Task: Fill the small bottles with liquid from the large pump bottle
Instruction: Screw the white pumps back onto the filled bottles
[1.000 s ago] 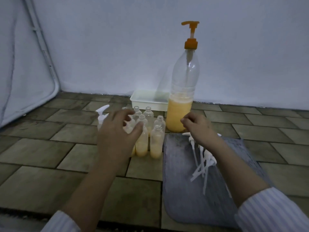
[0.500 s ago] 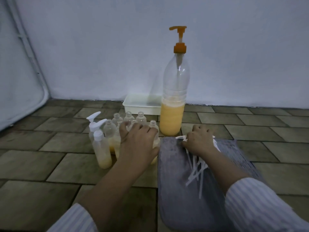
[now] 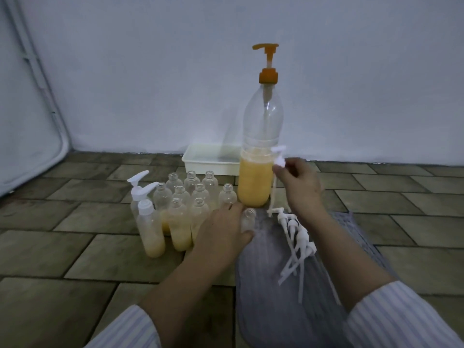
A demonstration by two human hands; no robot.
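Centre frame: left hand fingers curl round 1 small bottle on the grey mat. Right hand pinches a white pump head beside the large pump bottle.

Orange pump tops the clear big bottle of yellow liquid; white pumps lie on a grey mat; sleeves are white, striped.

No readable text or labels anywhere; dim pic, maybe missed.
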